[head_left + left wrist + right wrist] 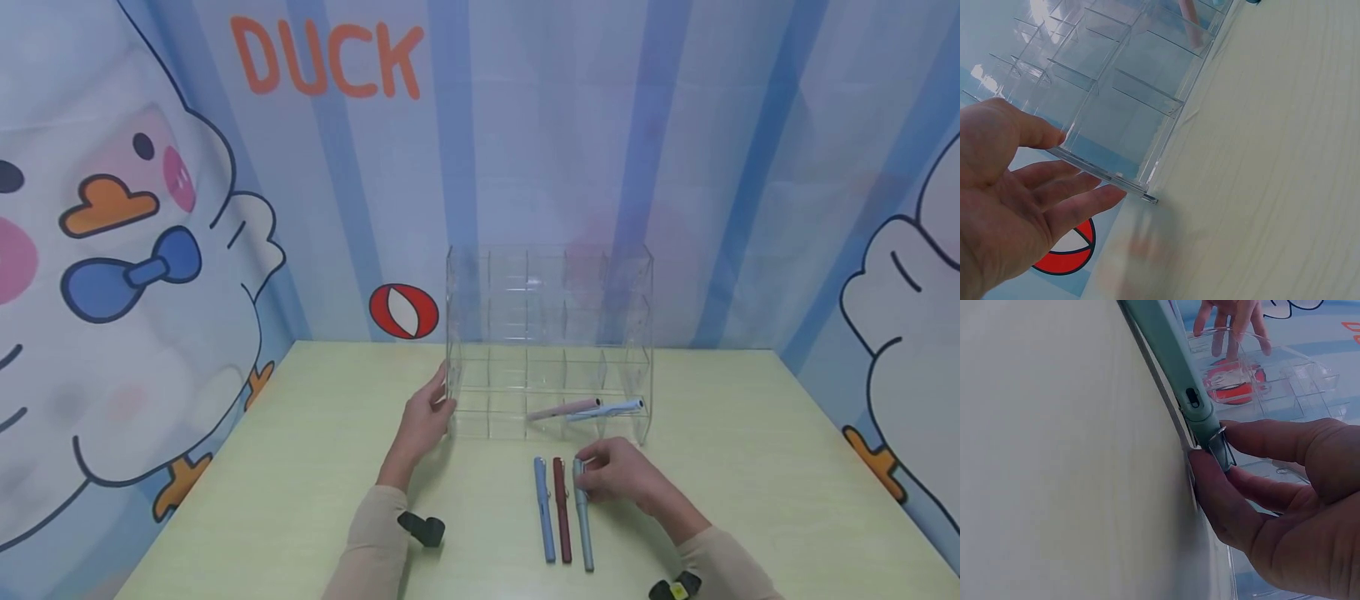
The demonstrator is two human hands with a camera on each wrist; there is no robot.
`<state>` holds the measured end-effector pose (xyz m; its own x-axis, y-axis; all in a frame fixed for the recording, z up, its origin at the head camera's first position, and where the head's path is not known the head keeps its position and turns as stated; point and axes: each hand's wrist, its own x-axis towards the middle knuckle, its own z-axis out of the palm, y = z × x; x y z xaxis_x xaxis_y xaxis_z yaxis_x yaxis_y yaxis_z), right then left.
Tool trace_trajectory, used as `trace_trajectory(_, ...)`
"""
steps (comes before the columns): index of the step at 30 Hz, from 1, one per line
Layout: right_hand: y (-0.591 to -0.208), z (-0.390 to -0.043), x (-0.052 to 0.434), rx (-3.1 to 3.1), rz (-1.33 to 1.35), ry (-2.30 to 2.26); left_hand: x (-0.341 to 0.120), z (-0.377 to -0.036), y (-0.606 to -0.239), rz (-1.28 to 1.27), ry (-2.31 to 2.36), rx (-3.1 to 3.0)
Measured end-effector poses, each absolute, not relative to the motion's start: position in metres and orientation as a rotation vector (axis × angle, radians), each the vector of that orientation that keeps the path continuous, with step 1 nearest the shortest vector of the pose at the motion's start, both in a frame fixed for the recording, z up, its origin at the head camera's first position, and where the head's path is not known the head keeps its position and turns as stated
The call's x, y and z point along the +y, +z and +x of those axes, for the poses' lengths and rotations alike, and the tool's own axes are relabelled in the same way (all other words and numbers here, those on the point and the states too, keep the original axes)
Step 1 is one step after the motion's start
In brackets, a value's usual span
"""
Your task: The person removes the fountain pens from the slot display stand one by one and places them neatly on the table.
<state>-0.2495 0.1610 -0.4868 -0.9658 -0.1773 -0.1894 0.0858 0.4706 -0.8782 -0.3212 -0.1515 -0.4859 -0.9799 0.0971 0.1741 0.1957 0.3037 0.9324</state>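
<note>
A clear compartment rack [507, 414] stands at the back of the table. My left hand [425, 421] grips its left side panel near the bottom; in the left wrist view the thumb [1041, 131] lies inside the panel and the fingers outside. At the cap and clip end, my right hand [618, 473] pinches a grey-green pen [1169, 356] that lies along the tabletop. Left of it are a dark red pen [562, 517] and a blue pen [544, 517], side by side. A pink pen [558, 411] and a light blue pen [611, 410] rest slanted in the rack's lower right.
The pale wooden table [277, 500] meets a blue striped backdrop [517, 150] with duck drawings right behind the rack. Black wrist cameras [423, 529] sit on both forearms.
</note>
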Motion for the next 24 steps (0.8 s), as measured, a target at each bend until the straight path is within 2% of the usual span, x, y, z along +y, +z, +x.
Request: trace_trajectory(24, -0.4878, -0.2467, 0.1539, 2.621, -0.058, -1.347, -0.1521, -0.3205, -0.4858, -0.284, -1.791, -2.457)
